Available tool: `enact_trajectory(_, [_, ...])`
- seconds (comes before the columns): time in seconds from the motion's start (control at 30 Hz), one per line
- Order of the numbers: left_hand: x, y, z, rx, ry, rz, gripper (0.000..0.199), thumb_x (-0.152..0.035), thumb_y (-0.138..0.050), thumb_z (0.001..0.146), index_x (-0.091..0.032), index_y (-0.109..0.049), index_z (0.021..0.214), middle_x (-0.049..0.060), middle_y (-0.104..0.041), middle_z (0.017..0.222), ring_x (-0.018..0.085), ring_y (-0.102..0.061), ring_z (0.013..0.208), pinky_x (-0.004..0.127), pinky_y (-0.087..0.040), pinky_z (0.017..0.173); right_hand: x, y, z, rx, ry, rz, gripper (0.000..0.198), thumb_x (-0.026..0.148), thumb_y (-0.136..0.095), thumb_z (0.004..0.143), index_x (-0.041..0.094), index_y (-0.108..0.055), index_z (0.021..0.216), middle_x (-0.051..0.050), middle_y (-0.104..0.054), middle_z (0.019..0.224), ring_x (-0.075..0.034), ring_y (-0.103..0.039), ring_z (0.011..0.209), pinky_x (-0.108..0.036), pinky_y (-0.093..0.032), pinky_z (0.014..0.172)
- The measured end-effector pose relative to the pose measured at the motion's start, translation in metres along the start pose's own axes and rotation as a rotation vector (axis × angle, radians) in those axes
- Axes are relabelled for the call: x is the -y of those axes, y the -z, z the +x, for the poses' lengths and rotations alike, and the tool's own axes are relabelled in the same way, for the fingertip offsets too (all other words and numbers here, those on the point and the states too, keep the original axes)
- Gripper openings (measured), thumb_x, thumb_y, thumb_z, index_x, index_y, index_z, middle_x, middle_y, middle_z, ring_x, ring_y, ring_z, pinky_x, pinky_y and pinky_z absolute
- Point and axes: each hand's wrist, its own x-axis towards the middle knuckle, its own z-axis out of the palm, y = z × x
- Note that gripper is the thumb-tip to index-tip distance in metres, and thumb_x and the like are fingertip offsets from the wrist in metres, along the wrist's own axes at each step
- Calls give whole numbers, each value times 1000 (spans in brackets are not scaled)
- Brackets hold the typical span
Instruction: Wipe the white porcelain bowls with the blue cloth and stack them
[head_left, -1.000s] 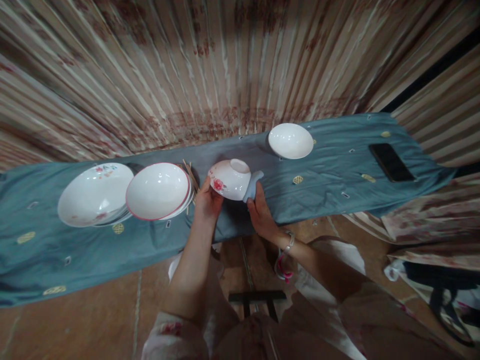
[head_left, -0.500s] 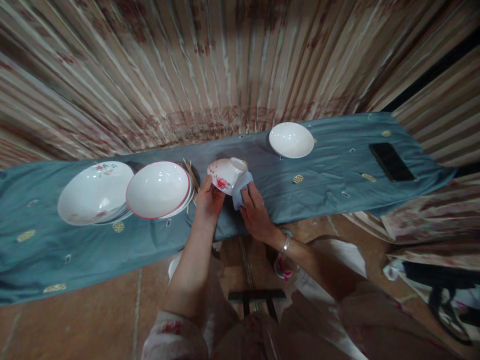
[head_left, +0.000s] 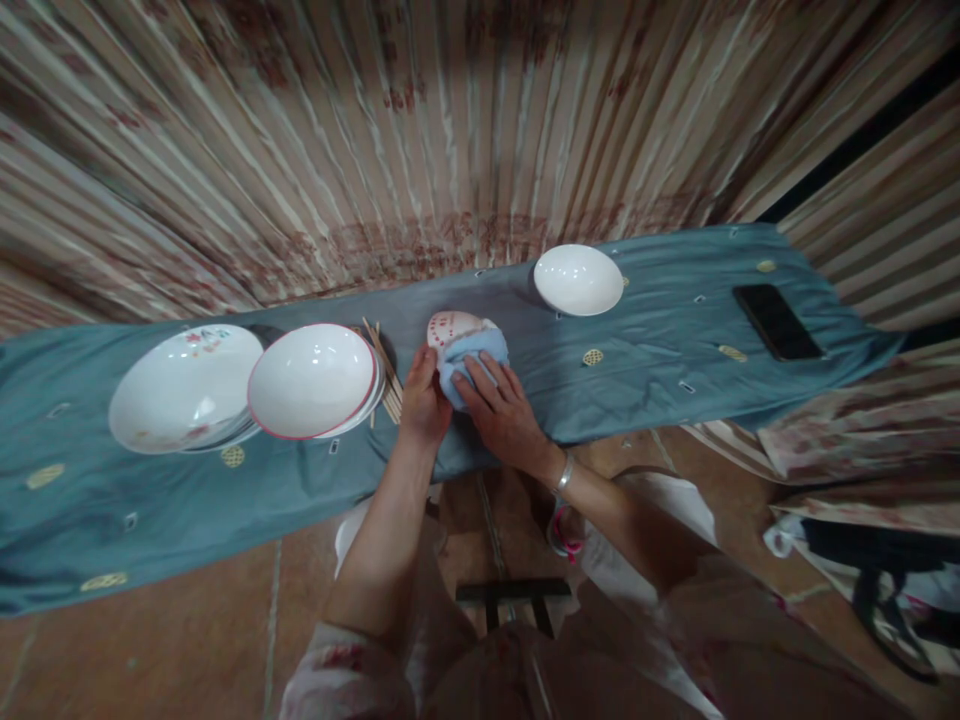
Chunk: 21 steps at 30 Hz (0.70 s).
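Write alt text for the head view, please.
The left hand holds a red-patterned bowl while the right hand holds a blue cloth against it. On the teal tablecloth lie stacked dishes, thin sticks, a white bowl and a phone.

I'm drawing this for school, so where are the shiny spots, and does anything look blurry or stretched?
Head view: bright glints on the white bowl and red-rimmed dish; head view: curtain folds fan outward, looking stretched; head view: the blue cloth and right hand look slightly soft.
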Motion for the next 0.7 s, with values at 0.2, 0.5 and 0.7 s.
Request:
enact_trajectory(0.2, [-1,-6,-4,-4,-1,12,29,-28,-47,101,-18,-72,90,2,-77,90,12,-71,90,20,-54,86,2,8,10,-13,14,-22,50,18,-41,102,24,-45,151,-9,-44,159,-26,-26,155,-52,-23,126])
enact_trajectory(0.5, [-6,-18,-10,-60,96,-20,38,-44,-46,101,-18,-73,97,6,-77,100,18,-63,125,24,-51,103,6,21,26,10,-27,4,50,23,-43,100,23,-45,150,-9,-42,160,-26,-26,155,-54,-15,127])
enact_trajectory(0.7, [-4,-22,-14,-24,79,-16,41,-41,-38,104,-20,-70,119,6,-78,108,17,-59,131,28,-46,111,5,27,36,-19,-73,27,50,27,-43,101,23,-45,150,-8,-41,161,-27,-25,155,-57,-10,127])
